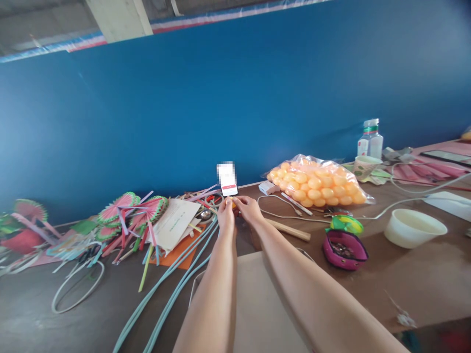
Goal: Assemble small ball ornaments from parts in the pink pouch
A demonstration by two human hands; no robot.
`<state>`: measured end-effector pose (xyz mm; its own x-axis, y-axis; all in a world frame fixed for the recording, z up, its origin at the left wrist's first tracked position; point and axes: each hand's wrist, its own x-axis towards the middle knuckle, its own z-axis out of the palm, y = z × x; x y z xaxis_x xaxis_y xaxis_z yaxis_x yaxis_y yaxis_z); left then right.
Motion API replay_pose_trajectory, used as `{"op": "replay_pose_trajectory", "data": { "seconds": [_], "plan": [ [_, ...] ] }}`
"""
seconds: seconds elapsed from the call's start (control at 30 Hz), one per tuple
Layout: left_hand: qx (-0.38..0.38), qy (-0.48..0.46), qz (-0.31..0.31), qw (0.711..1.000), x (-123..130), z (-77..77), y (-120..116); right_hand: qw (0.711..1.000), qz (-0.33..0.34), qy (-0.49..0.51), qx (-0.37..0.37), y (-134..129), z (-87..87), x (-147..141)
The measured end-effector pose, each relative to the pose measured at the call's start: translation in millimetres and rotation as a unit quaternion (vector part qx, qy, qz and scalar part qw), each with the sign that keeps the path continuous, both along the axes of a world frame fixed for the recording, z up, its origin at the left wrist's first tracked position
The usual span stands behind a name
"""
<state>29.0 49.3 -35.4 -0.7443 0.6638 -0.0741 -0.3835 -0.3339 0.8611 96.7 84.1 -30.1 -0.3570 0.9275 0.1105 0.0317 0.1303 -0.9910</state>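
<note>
Both arms reach forward over the table. My left hand (226, 214) and my right hand (248, 208) meet near the back, fingertips close together around a small orange-yellow object (233, 203). The fingers of each are pinched on it, and its shape is mostly covered. Right behind them a phone (228, 184) with a lit screen stands against the blue partition. A beige board or box lid (259, 304) lies under my forearms.
Left are paper watermelon fans (121, 211), a white envelope (174, 223) and pale blue tubing (165, 289). Right are a bag of orange balls (316, 181), a wooden stick (289, 229), a magenta pouch (346, 260), a cream bowl (414, 238) and a bottle (370, 142).
</note>
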Motion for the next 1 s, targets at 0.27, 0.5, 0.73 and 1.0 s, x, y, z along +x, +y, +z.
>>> {"op": "replay_pose_trajectory", "data": {
  "seconds": [0.27,0.5,0.73,1.0],
  "plan": [
    [-0.027,0.014,-0.013,0.999,-1.9,-5.0,1.1,1.0,0.0,-0.003,-0.003,5.1,-5.6,-2.7],
    [-0.036,0.058,-0.002,0.998,-2.2,-9.9,2.8,1.0,-0.002,0.003,-0.029,4.2,-3.5,-2.9],
    [-0.027,0.042,-0.012,0.999,-1.1,-6.9,2.3,1.0,-0.009,0.011,-0.028,6.2,-6.5,-4.1],
    [-0.024,0.022,-0.019,0.999,1.9,-1.5,-0.6,1.0,-0.013,-0.023,-0.001,10.4,-8.1,-3.1]
  ]
}}
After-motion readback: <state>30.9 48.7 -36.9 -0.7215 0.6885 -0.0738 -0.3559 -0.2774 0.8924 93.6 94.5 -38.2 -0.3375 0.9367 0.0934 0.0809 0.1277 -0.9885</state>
